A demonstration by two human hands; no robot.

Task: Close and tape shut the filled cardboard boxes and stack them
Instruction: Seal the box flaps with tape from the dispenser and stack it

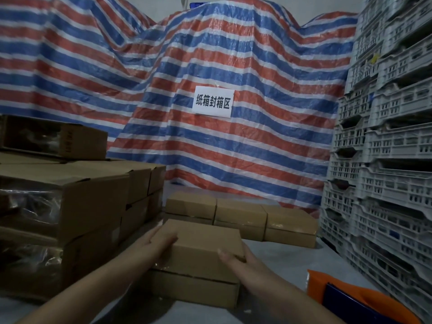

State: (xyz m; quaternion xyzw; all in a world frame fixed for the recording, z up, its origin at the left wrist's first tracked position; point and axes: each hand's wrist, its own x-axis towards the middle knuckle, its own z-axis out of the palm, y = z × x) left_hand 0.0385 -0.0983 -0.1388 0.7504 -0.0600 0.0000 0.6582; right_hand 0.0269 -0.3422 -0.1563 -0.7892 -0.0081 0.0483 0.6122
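Already closed, a small cardboard box (205,244) sits atop another box (194,288) of like size on the grey work surface (275,258), held from both sides by a person at a carton-sealing station. The left hand (161,239) lies flat against the box's left end, fingers fairly straight and pressing rather than curling round it; the right hand (236,257) cups the near right corner, fingers bent over the edge. Glossy clear tape appears to show along the seam between the two stacked boxes, though the dim light leaves this unsure.

Just behind, a row of three closed boxes (240,213) stands two layers deep, apparently finished. To the left rises a taller stack of larger cartons (70,202), some with shiny film showing at their ends; whether these are sealed cannot be told. An orange tape dispenser (346,298) lies at lower right, near the right forearm and untouched.

By the look of it, the box in hand is being set down or squared onto its stack, so this step is nearly done. How many boxes remain to be closed cannot be judged from this view. A striped tarpaulin (233,160) bearing a white paper sign (213,101) hangs behind, with grey plastic crates (385,160) piled at right.
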